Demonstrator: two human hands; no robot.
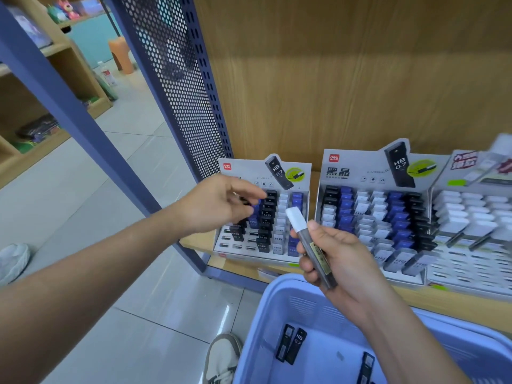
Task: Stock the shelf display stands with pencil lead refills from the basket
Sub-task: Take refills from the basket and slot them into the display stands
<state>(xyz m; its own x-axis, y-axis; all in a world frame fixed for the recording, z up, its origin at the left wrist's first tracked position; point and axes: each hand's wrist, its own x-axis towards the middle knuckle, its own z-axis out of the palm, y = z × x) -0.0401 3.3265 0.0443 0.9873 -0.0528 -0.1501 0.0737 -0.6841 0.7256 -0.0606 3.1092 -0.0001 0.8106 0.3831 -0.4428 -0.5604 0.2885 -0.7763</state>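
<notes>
The basket (277, 306) is nearest, at the bottom right, and its far rim is just under the front edge of the shelf (457, 303). Some black refills (291, 343) lie on its floor, apart from each other. A shoe (221, 358) stands on the tiles just beside its left wall.

Above the far rim, the right hand (340, 261) grips a grey refill (313, 253). The fingers are curled round its lower half, and the white cap points up toward the stands.

The left hand (216, 206) hovers over the left side of the left stand (277, 236), at the shelf's left corner. Its fingers are loosely bent; I cannot tell if they pinch anything. Open slots show at this stand's front left corner.

The middle stand (371, 217) and the right stand (471, 225) follow along the shelf, touching side by side. A perforated panel (177, 79) rises at the shelf's left edge.
</notes>
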